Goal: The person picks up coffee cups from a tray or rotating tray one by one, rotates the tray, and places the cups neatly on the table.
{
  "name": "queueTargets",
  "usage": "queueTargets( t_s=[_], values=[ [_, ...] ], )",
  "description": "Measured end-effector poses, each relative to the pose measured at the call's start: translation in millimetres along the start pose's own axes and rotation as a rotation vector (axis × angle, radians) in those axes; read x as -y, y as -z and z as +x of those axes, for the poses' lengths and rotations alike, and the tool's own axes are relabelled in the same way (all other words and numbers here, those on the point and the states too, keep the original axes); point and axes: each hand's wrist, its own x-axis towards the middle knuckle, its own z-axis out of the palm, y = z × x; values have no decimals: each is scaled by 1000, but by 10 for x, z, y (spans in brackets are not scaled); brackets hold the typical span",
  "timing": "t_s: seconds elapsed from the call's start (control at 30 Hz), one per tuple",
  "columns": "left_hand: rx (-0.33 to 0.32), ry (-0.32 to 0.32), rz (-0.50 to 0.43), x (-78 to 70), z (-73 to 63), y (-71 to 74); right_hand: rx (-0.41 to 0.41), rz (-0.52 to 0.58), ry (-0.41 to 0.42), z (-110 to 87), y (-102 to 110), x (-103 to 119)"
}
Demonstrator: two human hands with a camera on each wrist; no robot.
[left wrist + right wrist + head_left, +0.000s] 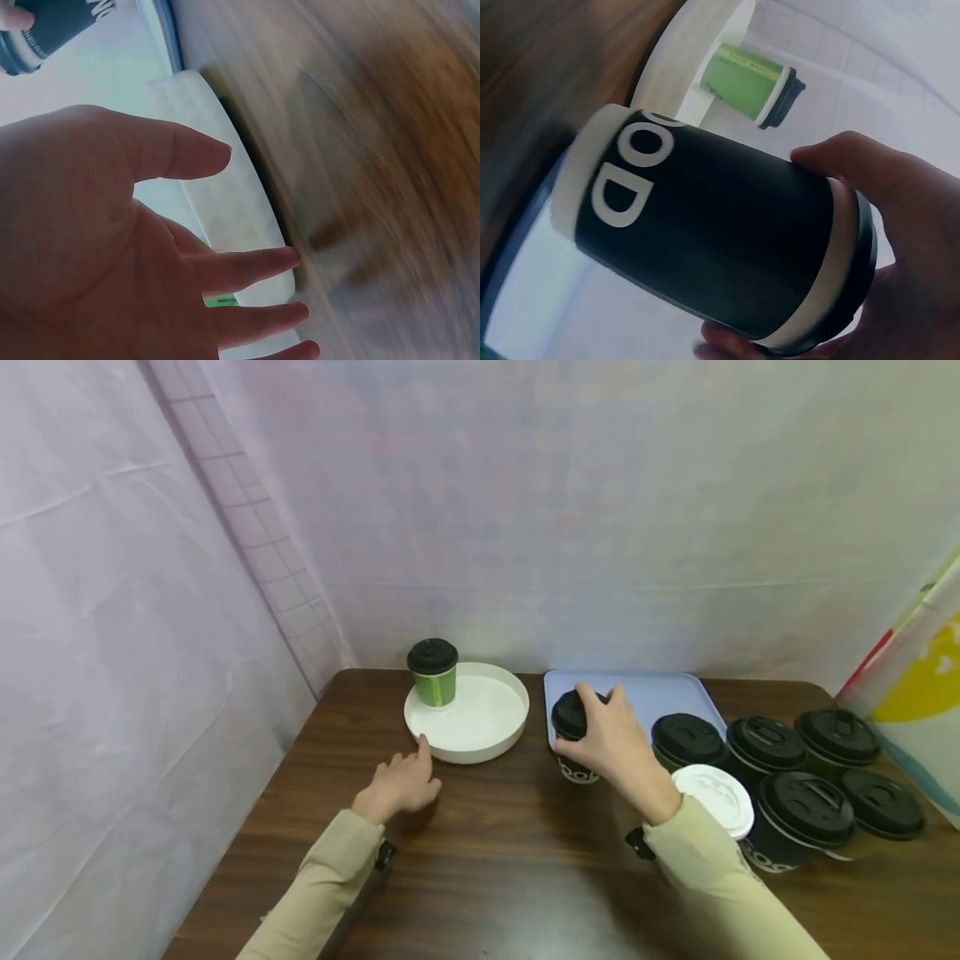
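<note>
My right hand [611, 739] grips a black paper cup [712, 232] with a black lid and white lettering, fingers and thumb around its upper part. In the head view the cup is at the near left edge of the blue tray [660, 689]; its base appears lifted. My left hand [401, 783] is by the near rim of the round white tray [480, 752], fingers extended and holding nothing. Whether a fingertip touches that rim I cannot tell. On the white tray's left side stands a green cup [435, 687] with a black lid, also seen behind the black cup in the right wrist view.
Several lidded cups [806, 810] crowd the table's right side, one under a white lid [715, 800]. Some stand close to my right forearm. The brown wooden table [480, 877] ends at a white curtain [525, 510] along the back, and another sheet hangs at left.
</note>
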Motion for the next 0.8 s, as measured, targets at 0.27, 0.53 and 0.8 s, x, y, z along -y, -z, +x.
queueTargets(
  t_s=[0.27, 0.53, 0.8],
  values=[
    [10, 19, 11, -103, -54, -30, -50, -264, -7, -70, -5, -46],
    [18, 11, 25, -260, -61, -68, -31, -307, -29, -95, -15, -113],
    [16, 4, 54, -428, -63, -123, -15, -331, -53, -108, -48, -229]
  ],
)
